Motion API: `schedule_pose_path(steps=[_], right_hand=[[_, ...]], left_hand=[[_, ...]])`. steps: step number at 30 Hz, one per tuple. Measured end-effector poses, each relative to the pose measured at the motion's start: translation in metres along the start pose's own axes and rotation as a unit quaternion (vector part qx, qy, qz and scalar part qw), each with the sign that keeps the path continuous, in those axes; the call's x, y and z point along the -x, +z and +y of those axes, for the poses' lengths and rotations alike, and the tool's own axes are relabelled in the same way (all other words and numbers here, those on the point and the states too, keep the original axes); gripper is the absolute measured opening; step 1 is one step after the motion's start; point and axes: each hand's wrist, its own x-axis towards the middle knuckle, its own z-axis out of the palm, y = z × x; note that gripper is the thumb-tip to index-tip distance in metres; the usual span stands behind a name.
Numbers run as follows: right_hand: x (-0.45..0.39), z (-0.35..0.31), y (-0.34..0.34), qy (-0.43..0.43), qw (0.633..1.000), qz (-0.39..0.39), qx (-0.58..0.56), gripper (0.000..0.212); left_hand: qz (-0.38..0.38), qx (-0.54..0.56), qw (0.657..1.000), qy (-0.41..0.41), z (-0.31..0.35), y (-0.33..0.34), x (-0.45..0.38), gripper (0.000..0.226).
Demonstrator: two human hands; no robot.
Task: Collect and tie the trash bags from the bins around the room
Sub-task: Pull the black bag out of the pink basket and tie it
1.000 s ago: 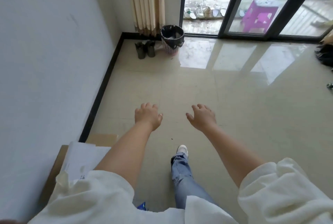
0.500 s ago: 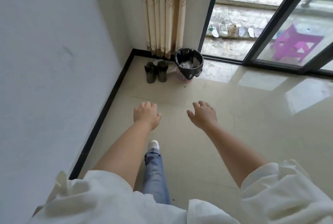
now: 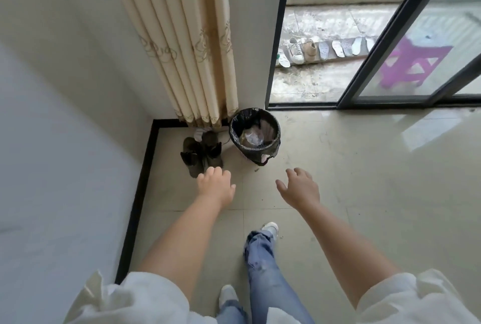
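Closer now than half a second ago, the small round bin lined with a black plastic trash bag (image 3: 254,136) stands in the corner below the cream curtain (image 3: 182,42), beside dark boots (image 3: 200,153); left hand (image 3: 214,185) and right hand (image 3: 299,188) reach forward, loosely spread, holding nothing, likely readying for the bag rim.

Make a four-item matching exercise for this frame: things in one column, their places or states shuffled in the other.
Things
1. bin
2. dark boots
3. purple stool
4. left hand

Places or states
A. behind the glass door, on the balcony
B. open, holding nothing
C. lined with a black trash bag, at the foot of the curtain
D. on the floor between the bin and the left wall

Pairs: 1-C, 2-D, 3-A, 4-B
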Motion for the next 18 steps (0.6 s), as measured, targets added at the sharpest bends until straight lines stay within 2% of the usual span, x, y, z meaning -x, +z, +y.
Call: schedule_pose_path(steps=[7, 10, 14, 18], right_hand=[[-0.182, -0.002, -0.006, 0.008, 0.999, -0.024, -0.022, 0.046], [-0.245, 0.000, 0.016, 0.028, 0.998, -0.049, -0.028, 0.045], [-0.318, 0.004, 0.063, 0.038, 0.997, -0.057, -0.030, 0.043], [-0.388, 0.010, 0.137, 0.022, 0.999, -0.031, -0.031, 0.042]], left_hand=[[0.000, -0.037, 0.999, 0.032, 0.008, -0.024, -0.182, 0.042], [-0.016, -0.032, 0.998, 0.044, 0.010, -0.015, -0.254, 0.042], [-0.029, -0.033, 0.997, 0.060, 0.006, 0.025, -0.339, 0.041], [-0.030, -0.039, 0.995, 0.091, 0.005, 0.101, -0.419, 0.039]])
